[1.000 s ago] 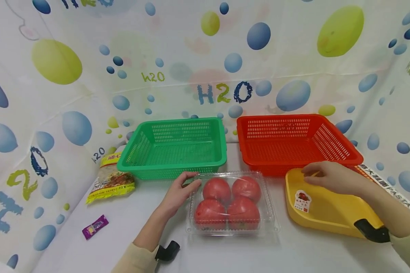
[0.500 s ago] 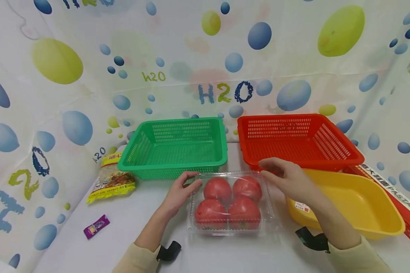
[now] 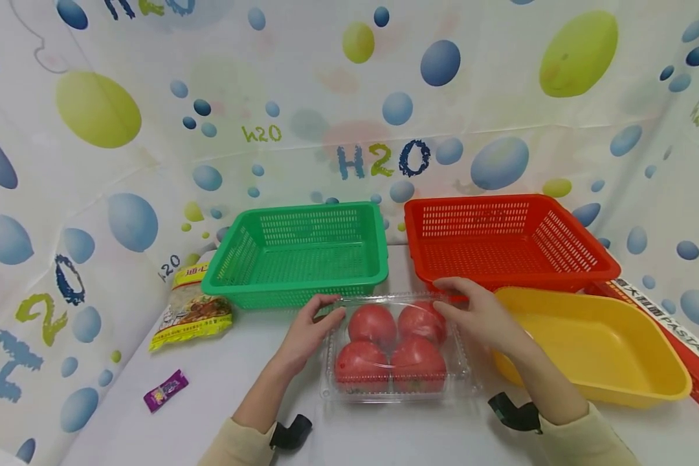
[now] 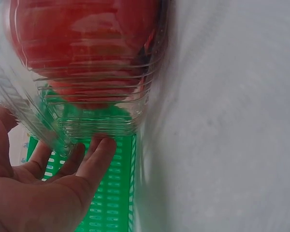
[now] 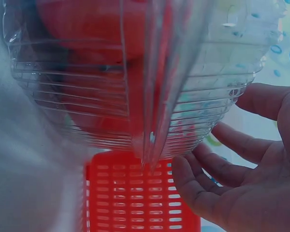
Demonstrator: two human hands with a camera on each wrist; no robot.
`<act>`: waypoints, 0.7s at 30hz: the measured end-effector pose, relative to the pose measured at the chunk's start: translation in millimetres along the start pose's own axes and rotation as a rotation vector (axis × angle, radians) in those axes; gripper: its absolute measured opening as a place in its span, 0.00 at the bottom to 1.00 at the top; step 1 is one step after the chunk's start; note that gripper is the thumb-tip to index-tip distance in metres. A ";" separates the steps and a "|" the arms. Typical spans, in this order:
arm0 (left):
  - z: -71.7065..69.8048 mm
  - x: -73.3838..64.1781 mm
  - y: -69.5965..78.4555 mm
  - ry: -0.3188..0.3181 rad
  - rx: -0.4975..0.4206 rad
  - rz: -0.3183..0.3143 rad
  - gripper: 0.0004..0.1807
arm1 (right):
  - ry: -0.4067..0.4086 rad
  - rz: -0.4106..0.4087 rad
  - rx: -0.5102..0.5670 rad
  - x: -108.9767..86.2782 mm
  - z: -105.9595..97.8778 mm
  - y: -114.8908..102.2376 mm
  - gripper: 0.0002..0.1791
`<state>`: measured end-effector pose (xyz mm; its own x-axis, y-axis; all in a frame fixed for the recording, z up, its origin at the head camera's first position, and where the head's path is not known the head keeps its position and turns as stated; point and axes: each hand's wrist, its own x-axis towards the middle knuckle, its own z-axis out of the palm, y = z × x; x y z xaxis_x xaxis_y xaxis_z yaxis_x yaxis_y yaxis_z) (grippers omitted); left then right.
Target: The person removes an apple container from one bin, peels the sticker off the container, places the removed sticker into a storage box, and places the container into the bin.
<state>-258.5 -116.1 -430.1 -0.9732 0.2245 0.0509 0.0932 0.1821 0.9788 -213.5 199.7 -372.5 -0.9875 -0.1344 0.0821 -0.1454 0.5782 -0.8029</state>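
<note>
A clear plastic clamshell box point(image 3: 389, 392) with several red tomatoes point(image 3: 362, 366) rests on the white table, its lid lying over them. My left hand point(image 3: 301, 336) is at the box's far left corner. In the left wrist view, the fingers point(image 4: 99, 162) of that hand touch the box's end, stretched rather than curled. At the far right corner is my right hand point(image 3: 489, 318), thumb point(image 5: 263, 99) against the lid's side. Its loosely bent fingers point(image 5: 191, 186) lie by the rim seam in the right wrist view. A firm grip shows in neither hand.
Behind the box stand a green basket point(image 3: 303, 289) and a red basket point(image 3: 518, 279). A yellow tray point(image 3: 594, 349) is at the right, beside a red pasta box point(image 3: 664, 317). To the left lie a yellow food bag point(image 3: 192, 304) and a small purple packet point(image 3: 166, 390).
My right hand has moved left from over the yellow tray to the far right corner of the clamshell box. The left hand and the box have stayed in place.
</note>
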 end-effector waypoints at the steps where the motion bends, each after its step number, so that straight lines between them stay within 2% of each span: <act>1: -0.4 0.1 0.4 -0.001 -0.003 0.005 0.21 | 0.001 -0.003 0.000 0.5 0.1 -0.2 0.27; 13: -1.7 0.5 2.7 -0.010 0.050 0.022 0.22 | 0.004 -0.014 0.017 -2.4 -1.1 0.5 0.26; 18: -4.6 -0.4 3.4 -0.019 0.120 0.038 0.22 | -0.009 0.011 0.025 -2.6 -1.4 0.2 0.27; 21: -5.3 -2.2 5.1 -0.023 0.168 0.069 0.23 | -0.011 0.007 0.026 -3.1 -1.7 0.8 0.27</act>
<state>-257.0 -120.7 -424.2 -0.9584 0.2632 0.1104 0.1952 0.3222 0.9263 -210.7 202.0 -372.4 -0.9878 -0.1390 0.0698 -0.1363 0.5580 -0.8185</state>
